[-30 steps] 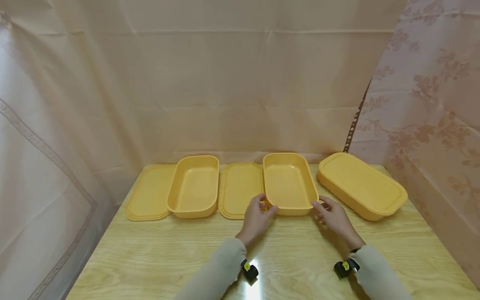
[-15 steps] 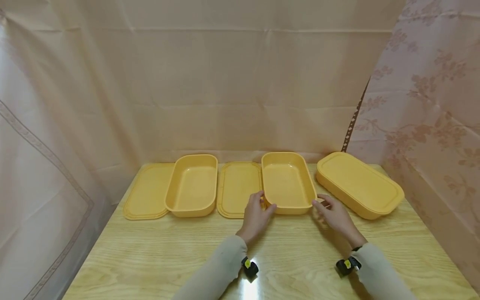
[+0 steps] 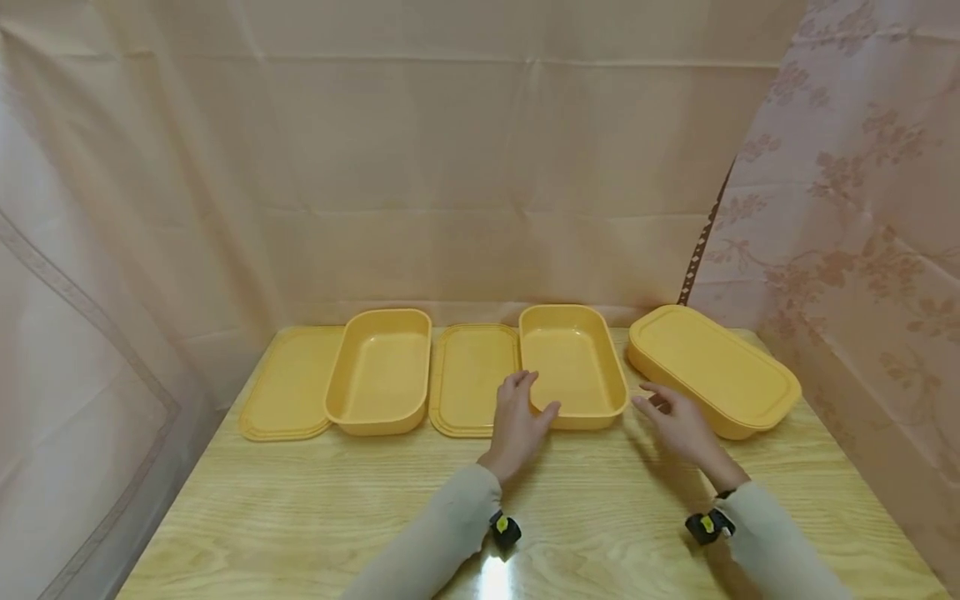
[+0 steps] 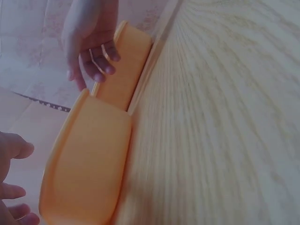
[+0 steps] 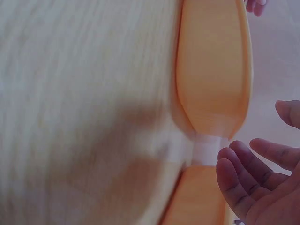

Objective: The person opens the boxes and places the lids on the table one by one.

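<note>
An open yellow food container [image 3: 573, 367] stands on the wooden table, right of the middle. My left hand [image 3: 520, 425] hovers over its near left corner with fingers spread; the left wrist view shows these fingers [image 4: 16, 192] apart from the container's wall [image 4: 86, 164]. Just off the near right corner is my right hand [image 3: 678, 429], its fingers loosely bent around nothing. In the right wrist view a gap separates the right fingers [image 5: 229, 180] from the container [image 5: 213, 65]. A flat yellow lid [image 3: 474, 379] lies to the container's left, partly covered by my left hand.
Farther left are another open yellow container [image 3: 384, 367] and another lid [image 3: 288, 387], which the container partly overlaps. A lidded yellow container [image 3: 716, 367] sits at an angle on the right. Cloth curtains [image 3: 405, 167] hang behind the table [image 3: 337, 517] and on both sides.
Both hands have come off the container's near corners: the left rose slightly over the rim, the right drew away to the right. The containers and lids keep their places on the table.
</note>
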`<state>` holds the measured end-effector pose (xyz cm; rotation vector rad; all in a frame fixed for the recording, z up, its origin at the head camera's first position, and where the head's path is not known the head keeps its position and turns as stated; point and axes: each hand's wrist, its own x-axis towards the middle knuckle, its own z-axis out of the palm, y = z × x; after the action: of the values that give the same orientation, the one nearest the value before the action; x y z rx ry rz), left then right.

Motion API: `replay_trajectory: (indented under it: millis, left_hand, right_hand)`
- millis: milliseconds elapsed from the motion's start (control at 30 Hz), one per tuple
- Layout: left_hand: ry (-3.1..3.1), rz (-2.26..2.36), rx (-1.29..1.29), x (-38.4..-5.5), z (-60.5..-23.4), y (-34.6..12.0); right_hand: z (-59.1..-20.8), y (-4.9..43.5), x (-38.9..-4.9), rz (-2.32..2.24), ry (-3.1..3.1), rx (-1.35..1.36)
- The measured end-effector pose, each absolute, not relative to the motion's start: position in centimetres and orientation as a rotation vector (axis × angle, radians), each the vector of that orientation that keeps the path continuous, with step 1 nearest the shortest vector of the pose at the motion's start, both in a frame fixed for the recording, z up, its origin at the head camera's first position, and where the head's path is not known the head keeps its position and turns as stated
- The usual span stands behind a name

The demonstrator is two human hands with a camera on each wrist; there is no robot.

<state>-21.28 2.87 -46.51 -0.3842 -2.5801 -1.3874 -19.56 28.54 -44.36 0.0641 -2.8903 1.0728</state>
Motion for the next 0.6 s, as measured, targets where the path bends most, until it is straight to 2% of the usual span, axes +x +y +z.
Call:
replay_trajectory:
  millis: [600]
  left_hand:
    - [-2.581, -1.337, -0.556, -21.3, -43.6, 7.0]
  right_hand:
    - [-40.9, 30.5, -19.6, 0.787, -2.903, 0.16]
